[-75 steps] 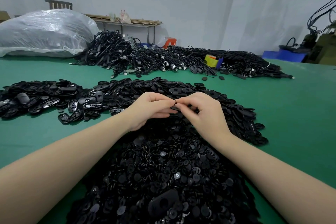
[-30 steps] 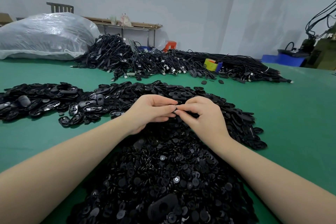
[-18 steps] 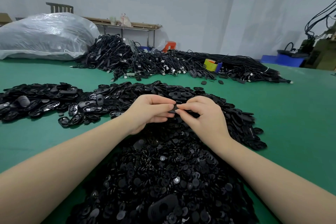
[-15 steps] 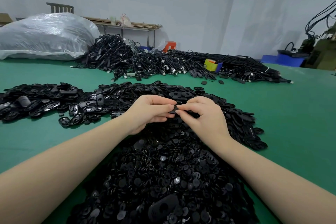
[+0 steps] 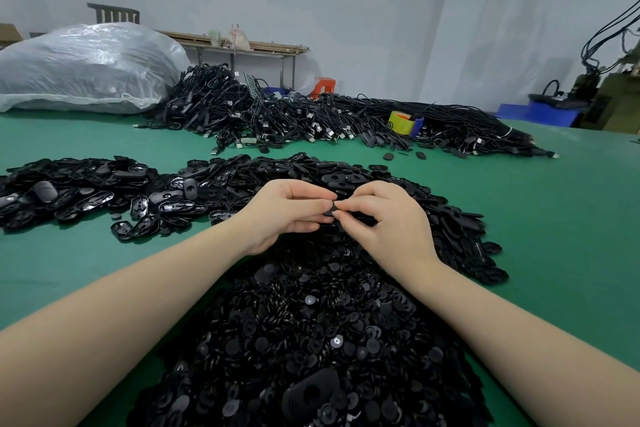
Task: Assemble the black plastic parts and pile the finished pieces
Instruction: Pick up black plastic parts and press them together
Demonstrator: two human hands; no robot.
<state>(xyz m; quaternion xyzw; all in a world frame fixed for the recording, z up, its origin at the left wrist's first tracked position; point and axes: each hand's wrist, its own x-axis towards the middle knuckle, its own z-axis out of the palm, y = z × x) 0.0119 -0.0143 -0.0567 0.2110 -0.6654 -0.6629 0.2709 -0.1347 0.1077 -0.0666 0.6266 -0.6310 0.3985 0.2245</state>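
My left hand (image 5: 289, 213) and my right hand (image 5: 388, 218) meet fingertip to fingertip over the middle of the table. Between them they pinch a small black plastic part (image 5: 330, 209), mostly hidden by the fingers. Below my hands spreads a heap of small round black discs (image 5: 311, 333). Behind my hands lies a wide pile of flat oval black shells (image 5: 346, 177). To the left sits another pile of oval black pieces (image 5: 76, 187).
The table has a green cover (image 5: 554, 218). A large tangle of black cables (image 5: 311, 121) runs across the back, with a yellow tape roll (image 5: 401, 121) among them. A big clear plastic bag (image 5: 86, 69) sits at the back left. A machine (image 5: 616, 97) stands far right.
My hands stay together over the piles, fingers shifting slightly on the small part. The view has barely moved.
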